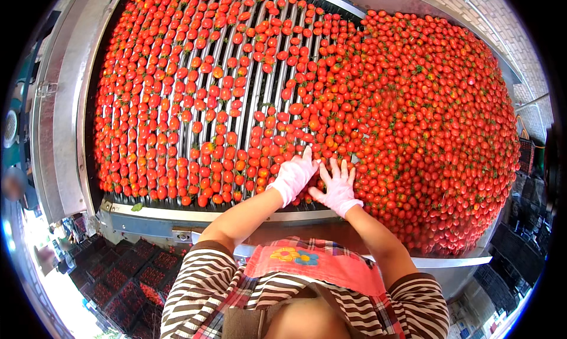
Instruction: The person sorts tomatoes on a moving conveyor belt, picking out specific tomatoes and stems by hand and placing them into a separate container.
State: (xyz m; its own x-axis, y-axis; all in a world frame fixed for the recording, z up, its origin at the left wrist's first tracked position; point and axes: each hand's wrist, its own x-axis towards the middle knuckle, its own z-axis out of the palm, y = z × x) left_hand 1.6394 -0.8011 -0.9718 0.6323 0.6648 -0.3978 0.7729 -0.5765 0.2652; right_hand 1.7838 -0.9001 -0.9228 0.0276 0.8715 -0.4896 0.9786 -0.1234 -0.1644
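Small oval red tomatoes (425, 131), some with green calyxes, lie heaped on the right. Others sit in rows along the metal rollers (261, 80) of a roller conveyor on the left. My left hand (296, 175), in a thin pinkish glove, rests over tomatoes where the heap meets the rollers, its fingers pointing away from me. Close beside it, my right hand (339, 186), gloved alike, lies on the heap's near edge with its fingers spread. Nothing shows gripped in the right hand. Whether the left holds a tomato is hidden under its fingers.
A metal rail (172, 212) runs along the conveyor's near side, with a green leaf (137, 207) on it. At left stands a broad metal side panel (62, 104). Crates of tomatoes (117, 277) are stacked on the floor below left. A blurred person (15, 184) is at the far left.
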